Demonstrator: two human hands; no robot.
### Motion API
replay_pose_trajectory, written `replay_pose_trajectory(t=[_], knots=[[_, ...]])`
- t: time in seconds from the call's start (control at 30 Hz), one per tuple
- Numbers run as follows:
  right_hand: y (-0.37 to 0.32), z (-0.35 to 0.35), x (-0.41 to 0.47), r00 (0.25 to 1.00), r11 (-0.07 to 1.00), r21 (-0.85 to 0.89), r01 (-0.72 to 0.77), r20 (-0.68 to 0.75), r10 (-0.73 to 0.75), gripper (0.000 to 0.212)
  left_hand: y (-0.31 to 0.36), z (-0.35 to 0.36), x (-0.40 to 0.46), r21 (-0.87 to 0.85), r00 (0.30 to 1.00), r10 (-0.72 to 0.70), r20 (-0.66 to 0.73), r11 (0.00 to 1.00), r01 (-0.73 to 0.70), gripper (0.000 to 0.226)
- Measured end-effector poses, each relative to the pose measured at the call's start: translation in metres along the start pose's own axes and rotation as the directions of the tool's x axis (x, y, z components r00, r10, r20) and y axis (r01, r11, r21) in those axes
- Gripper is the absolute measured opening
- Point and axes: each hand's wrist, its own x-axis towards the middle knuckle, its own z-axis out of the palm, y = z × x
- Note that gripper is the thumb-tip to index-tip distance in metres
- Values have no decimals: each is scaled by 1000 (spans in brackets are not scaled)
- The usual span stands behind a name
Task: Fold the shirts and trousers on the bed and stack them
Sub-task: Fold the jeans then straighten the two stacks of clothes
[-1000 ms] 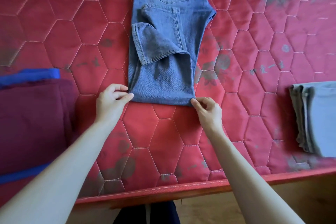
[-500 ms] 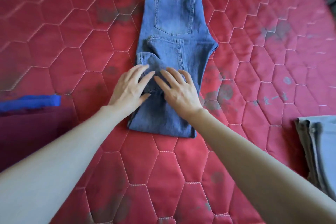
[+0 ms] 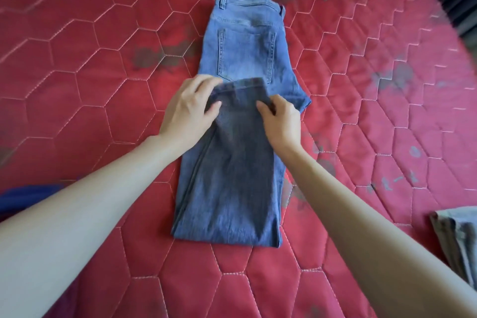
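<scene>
Jeans [image 3: 232, 188], hem (seemingly pinched), fingertips hidden

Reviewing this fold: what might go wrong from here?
The jeans hem, pinched by the left hand and right hand, reaches only the pocket, short of the waistband, so the fold may end uneven. The layers look slightly skewed on the left, which may leave a lumpy bundle for stacking.

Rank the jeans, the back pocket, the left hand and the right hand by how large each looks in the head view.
1. jeans, by far the largest.
2. back pocket.
3. left hand and right hand look about alike, so they are not ranked against each other; both are nearer the camera than the pocket, so true sizes stay unsure.
</scene>
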Motion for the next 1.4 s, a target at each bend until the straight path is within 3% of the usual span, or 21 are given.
replay_pose_trajectory(t=[0.1, 0.2, 0.27, 0.37, 0.47, 0.53, 0.6, 0.7, 0.77, 0.83, 0.97, 1.03, 1.1, 1.13, 1.2, 1.27, 1.4], knots=[[22, 4, 21, 974, 976, -87, -199, 90, 207, 19, -12, 23, 16, -26, 930, -309, 199, 947, 320, 53], [25, 11, 26, 976, 979, -17, -202, 75, 202, 35, -24, 37, 18, 33, 867, -451, 213, 890, 455, 68], [21, 17, 34, 976, 981, 29, -194, 103, 190, 54, -32, 41, 24, 83, 885, -430, 179, 903, 422, 74], [16, 21, 43, 968, 980, 45, -193, 172, 183, 64, -42, 41, 34, 93, 872, -363, 329, 931, 353, 80], [14, 18, 48, 972, 983, 109, -147, 200, 124, 40, -47, 34, 44, 15, 838, -283, 466, 950, 313, 67], [16, 10, 46, 966, 946, 306, -104, 259, 22, 16, -48, 24, 51, -132, 869, -171, 464, 957, 259, 44], [16, -4, 41, 943, 858, 505, -96, 321, -84, 12, -44, 11, 55, -360, 860, -101, 500, 879, 313, 25], [16, -29, 31, 905, 769, 625, -137, 395, -160, 13, -32, -11, 60, -560, 790, -90, 606, 657, 505, 43], [14, -43, 25, 872, 715, 670, -198, 454, -185, 14, -24, -20, 63, -518, 762, -82, 643, 686, 511, 75], [12, -52, 22, 829, 654, 706, -271, 517, -214, 18, -14, -24, 65, -485, 755, -60, 653, 733, 477, 93], [9, -62, 22, 788, 543, 750, -377, 568, -238, 33, -3, -29, 74, -595, 709, 28, 705, 568, 569, 71], [8, -59, 28, 806, 510, 763, -396, 555, -204, 36, -7, -28, 77, -635, 737, -19, 676, 493, 596, 54], [8, -44, 37, 895, 595, 724, -348, 446, -19, 30, -14, -16, 75, -602, 777, -224, 588, 521, 605, 43], [8, -33, 42, 937, 727, 616, -304, 330, 111, 30, -17, -6, 71, -546, 767, -343, 542, 550, 632, 43], [10, -10, 43, 957, 932, 223, -286, 107, 268, 38, -19, 14, 58, -441, 665, -542, 514, 498, 747, 53], [14, 6, 35, 967, 967, 60, -249, 62, 246, 43, -21, 28, 41, -424, 595, -649, 474, 423, 801, 60], [21, 17, 9, 987, 984, 75, -162, 31, 160, 58, -13, 31, 12, -375, 636, -674, 376, 517, 770, 57]])
